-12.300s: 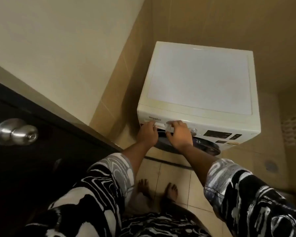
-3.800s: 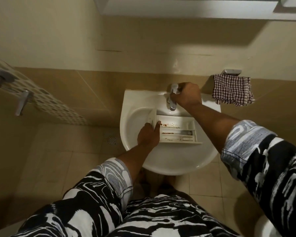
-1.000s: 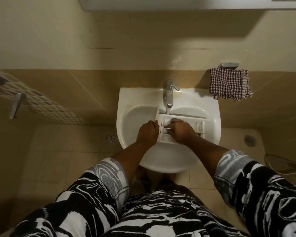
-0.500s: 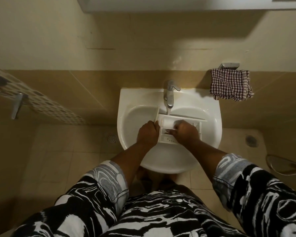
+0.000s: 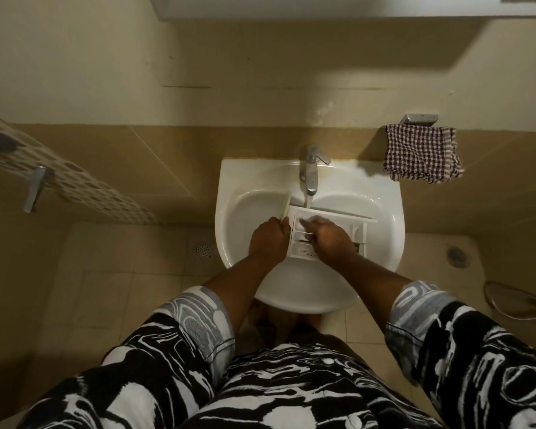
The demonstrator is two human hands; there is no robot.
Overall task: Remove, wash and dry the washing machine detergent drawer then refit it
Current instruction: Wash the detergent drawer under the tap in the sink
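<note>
Glossy white ceramic sink [image 5: 381,193]; shiny metal tap [image 5: 312,171]; white plastic drawer [image 5: 328,217]; checked woven cloth [image 5: 421,153].

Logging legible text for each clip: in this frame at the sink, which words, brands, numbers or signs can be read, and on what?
None can be read in this frame.
Detergent drawer: only dark specks show; any compartment marks are too small and blurred to read.
Tap, sink, checked cloth: no lettering visible.
Sleeves: abstract black-and-white swirls, not letters.
</note>
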